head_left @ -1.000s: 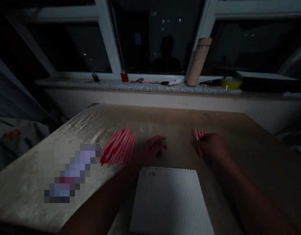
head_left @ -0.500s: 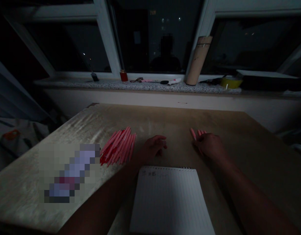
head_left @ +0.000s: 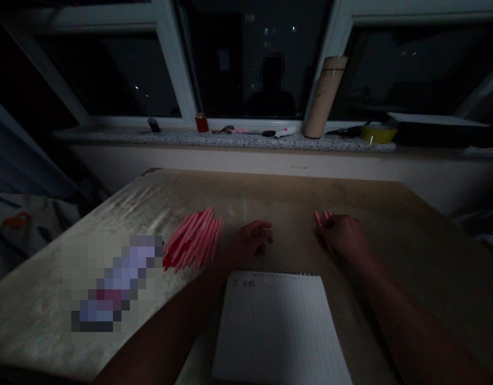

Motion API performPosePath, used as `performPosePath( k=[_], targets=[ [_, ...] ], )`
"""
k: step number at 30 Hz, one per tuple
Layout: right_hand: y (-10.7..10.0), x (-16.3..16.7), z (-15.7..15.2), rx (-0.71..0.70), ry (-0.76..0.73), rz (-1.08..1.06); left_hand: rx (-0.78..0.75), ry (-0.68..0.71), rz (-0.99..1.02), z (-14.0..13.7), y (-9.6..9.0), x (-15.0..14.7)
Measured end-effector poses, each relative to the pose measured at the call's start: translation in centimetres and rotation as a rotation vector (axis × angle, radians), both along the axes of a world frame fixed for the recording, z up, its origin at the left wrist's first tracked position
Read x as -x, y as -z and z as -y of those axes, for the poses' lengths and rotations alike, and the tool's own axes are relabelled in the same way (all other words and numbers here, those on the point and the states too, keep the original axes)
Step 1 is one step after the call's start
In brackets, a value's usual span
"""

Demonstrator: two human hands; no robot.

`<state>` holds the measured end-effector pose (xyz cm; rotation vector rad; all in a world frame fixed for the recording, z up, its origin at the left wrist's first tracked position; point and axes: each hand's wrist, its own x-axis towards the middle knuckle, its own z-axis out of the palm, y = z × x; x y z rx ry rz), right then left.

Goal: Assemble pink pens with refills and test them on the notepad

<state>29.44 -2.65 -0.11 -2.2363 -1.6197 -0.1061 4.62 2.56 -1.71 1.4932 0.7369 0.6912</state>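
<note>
My left hand point(head_left: 254, 237) is over the middle of the table, its fingers loosely bent and apart with nothing in them. To its left lies a pile of slim pink pens point(head_left: 202, 235), with something red showing among them. On the right side, my right hand point(head_left: 345, 235) has its thumb and fingers closed on a pink pen point(head_left: 317, 217). The tips of a few more pink pens point(head_left: 327, 215) show just beyond its knuckles; the hand hides the rest of them. A spiral notepad point(head_left: 280, 326) with lined pages and some handwriting lies between my forearms.
A blurred-out purplish object point(head_left: 122, 278) lies at the table's left. Behind the table point(head_left: 270, 192), a stone windowsill point(head_left: 238, 138) holds a cardboard tube point(head_left: 325, 99), a roll of yellow tape point(head_left: 378, 133), a small red jar point(head_left: 201, 123) and other small items.
The pink pen at my right hand has shifted slightly right, closer to the other pens there. My left hand has stayed nearly still.
</note>
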Motion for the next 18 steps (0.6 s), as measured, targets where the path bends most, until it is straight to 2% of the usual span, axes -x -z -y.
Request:
performPosePath(
  k=[18],
  targets=[
    [-1.1,-0.3,0.6,0.013,0.054,-0.064,-0.007,0.021,0.005,-0.1,0.0,0.0]
  ],
)
